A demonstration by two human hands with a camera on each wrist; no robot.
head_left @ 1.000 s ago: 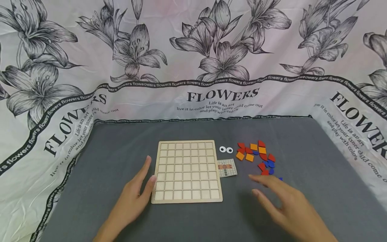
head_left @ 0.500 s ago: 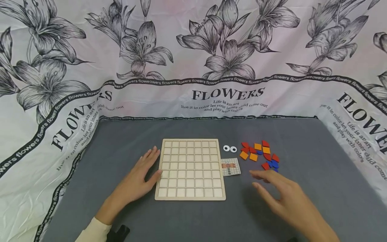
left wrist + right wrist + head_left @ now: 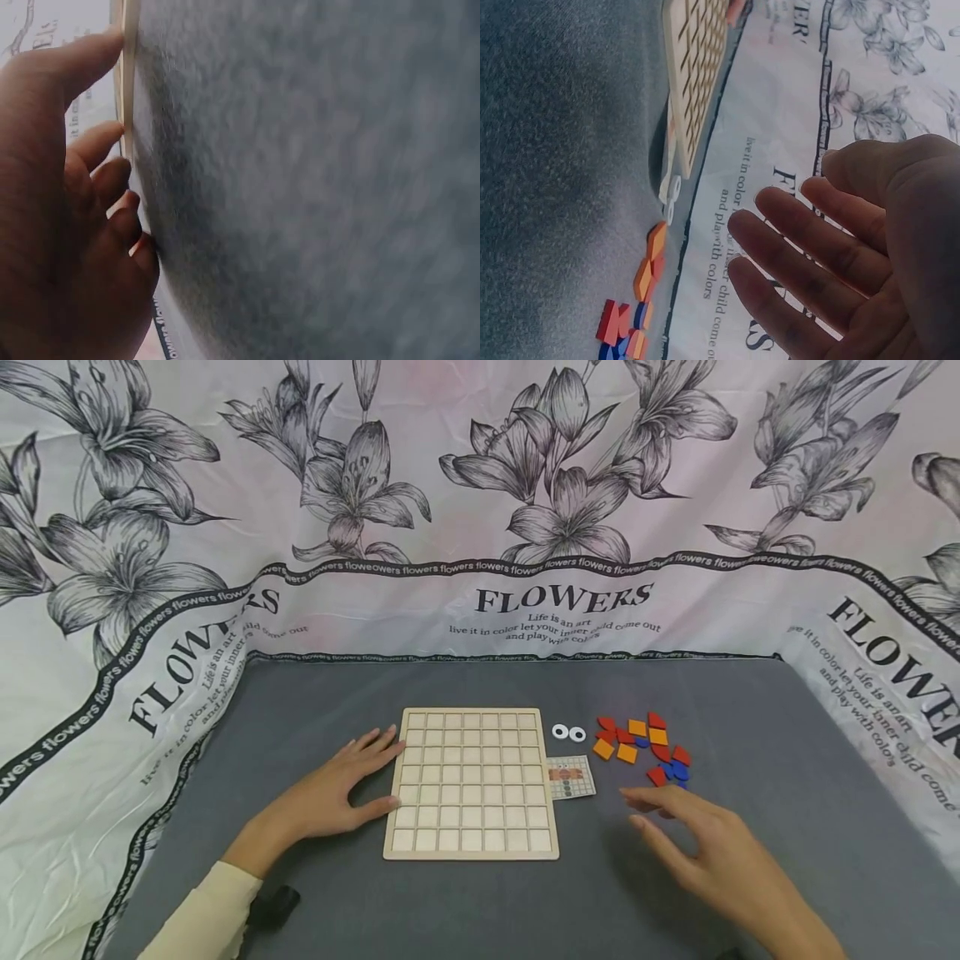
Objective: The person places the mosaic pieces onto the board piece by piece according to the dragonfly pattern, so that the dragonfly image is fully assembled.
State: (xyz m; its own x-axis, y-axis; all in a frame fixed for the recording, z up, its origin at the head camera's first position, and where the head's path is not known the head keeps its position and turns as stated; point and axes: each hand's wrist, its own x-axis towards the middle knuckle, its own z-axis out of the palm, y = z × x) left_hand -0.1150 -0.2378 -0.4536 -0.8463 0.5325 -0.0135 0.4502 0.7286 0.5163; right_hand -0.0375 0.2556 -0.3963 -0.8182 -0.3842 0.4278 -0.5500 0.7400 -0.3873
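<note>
A wooden grid board [image 3: 471,783] of small square recesses lies on the grey cloth. At its left edge, my left hand [image 3: 326,793] touches the rim with thumb and fingertips, its fingers fairly straight and apart; the left wrist view shows thumb and forefinger against the board's side [image 3: 128,82]. My right hand [image 3: 708,852] hovers right of the board, just in front of the coloured pieces. In the right wrist view that hand [image 3: 810,255] has relaxed fingers and nothing in its palm. A small picture card [image 3: 572,777] pokes out from the board's right side.
Two white eye discs [image 3: 568,733] lie beyond the card. Further right are several loose flat pieces: orange squares [image 3: 637,727], red pieces [image 3: 657,775] and blue pieces [image 3: 680,770]. A flower-printed cloth [image 3: 562,610] rises behind the table. Something black [image 3: 273,907] sits beneath the left wrist.
The left hand has come in against the board's left edge, its fingers spreading along it and more sleeve showing. The right hand stays nearly in place. The head view has shifted slightly.
</note>
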